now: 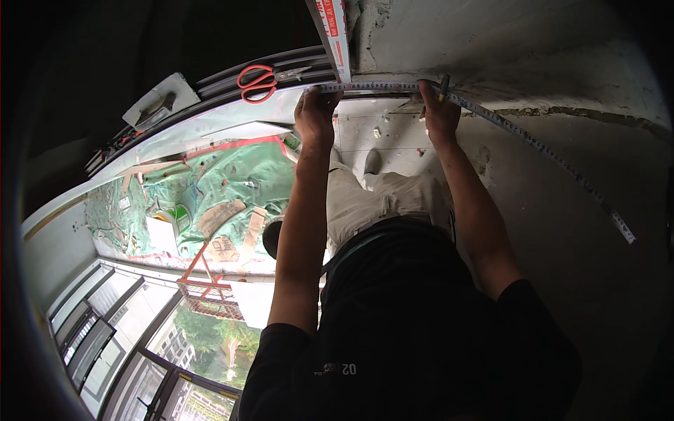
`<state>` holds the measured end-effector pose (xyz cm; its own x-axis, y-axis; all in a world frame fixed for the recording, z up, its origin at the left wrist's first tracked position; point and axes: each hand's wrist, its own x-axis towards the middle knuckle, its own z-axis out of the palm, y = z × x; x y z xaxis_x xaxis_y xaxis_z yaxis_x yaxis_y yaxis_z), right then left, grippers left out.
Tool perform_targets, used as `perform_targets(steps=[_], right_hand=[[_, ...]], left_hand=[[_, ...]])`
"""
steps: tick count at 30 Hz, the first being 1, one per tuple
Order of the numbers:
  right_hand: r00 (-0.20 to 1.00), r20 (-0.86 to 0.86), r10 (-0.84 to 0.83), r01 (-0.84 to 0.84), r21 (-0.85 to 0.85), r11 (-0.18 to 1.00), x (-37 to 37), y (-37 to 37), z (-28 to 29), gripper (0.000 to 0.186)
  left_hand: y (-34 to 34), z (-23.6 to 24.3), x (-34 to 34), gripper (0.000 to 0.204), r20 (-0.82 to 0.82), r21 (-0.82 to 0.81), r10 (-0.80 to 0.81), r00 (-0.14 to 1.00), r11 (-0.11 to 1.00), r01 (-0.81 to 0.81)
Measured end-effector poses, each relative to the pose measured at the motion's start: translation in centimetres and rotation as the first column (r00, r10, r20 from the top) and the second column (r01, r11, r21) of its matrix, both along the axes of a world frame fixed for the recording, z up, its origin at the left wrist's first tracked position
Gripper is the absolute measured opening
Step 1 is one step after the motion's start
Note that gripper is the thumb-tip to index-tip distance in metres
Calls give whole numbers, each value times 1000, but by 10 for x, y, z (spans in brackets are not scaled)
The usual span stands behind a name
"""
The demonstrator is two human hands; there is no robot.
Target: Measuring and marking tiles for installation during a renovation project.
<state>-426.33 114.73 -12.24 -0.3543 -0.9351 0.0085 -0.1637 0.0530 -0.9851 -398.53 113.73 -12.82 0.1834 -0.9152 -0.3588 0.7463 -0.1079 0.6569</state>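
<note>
Tape strip (516, 129) from left hand (315, 118) past right hand (441, 116)

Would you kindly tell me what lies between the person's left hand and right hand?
In the head view, a stretch of white measuring tape spans the gap from the left hand to the right hand.

Along the dark grooved sill (216, 85), red-handled scissors (269, 85) toward the right end, handles reaching to the front edge, blades pointing right. Left of centre, a trowel (161, 102) with a pale rectangular plate. At the far left end, dark items (116, 151) too blurred to identify. On the grey floor (357, 125), small pale lumps (377, 132); on a green sheet (277, 174), a white-and-green bucket (182, 217) and cardboard pieces (223, 248).
</note>
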Motion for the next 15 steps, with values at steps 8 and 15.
perform_targets(steps=[8,15], right_hand=[[1000,-10,18,-18,8,1000,-2,-2,-7,44],[999,-37,3,-4,-17,1000,-4,-1,-3,49]], left_hand=[[-1,2,3,25,-23,-53,-2,1000,999,0],[-2,3,-3,25,-3,-31,-3,1000,1000,3]])
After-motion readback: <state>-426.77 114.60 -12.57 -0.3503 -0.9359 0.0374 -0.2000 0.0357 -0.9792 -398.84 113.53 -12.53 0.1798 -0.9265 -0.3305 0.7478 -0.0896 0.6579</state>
